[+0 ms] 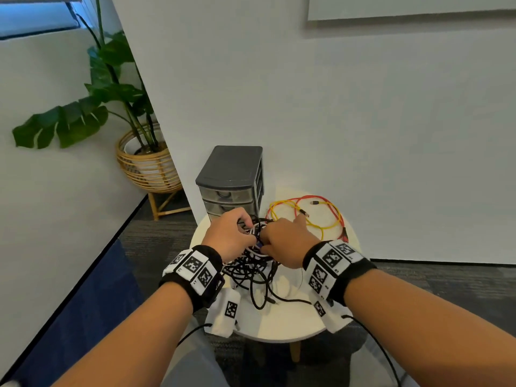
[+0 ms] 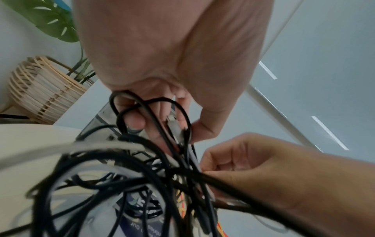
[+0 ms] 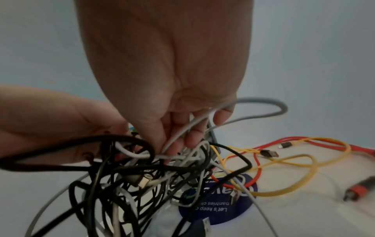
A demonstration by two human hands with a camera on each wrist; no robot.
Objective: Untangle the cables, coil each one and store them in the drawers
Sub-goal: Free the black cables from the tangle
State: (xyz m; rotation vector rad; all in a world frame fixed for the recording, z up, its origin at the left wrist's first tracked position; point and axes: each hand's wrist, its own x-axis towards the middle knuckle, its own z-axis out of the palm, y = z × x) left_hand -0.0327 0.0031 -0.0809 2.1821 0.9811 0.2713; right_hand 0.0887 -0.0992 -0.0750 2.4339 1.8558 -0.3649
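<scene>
A: Two hands work where?
B: Over a round cream table (image 1: 282, 325) by a white wall (image 1: 363, 121), a potted plant (image 1: 111, 88) behind.
A: Their grip?
B: Left hand (image 1: 227, 237) pinches black cables (image 1: 252, 272); right hand (image 1: 287, 241) pinches a white cable (image 3: 182, 133). Grey drawers (image 1: 230, 188) stand just behind the tangle.

Forearms: bare, no sleeves.
Left wrist band (image 1: 192, 270): black strap behind the left hand (image 1: 227, 238), white panels printed with black square-pattern markers.
Right wrist band (image 1: 336, 270): the same behind the right hand (image 1: 287, 241).
Under-wrist units: white blocks, one marker each, thin black lead trailing back from each.
</scene>
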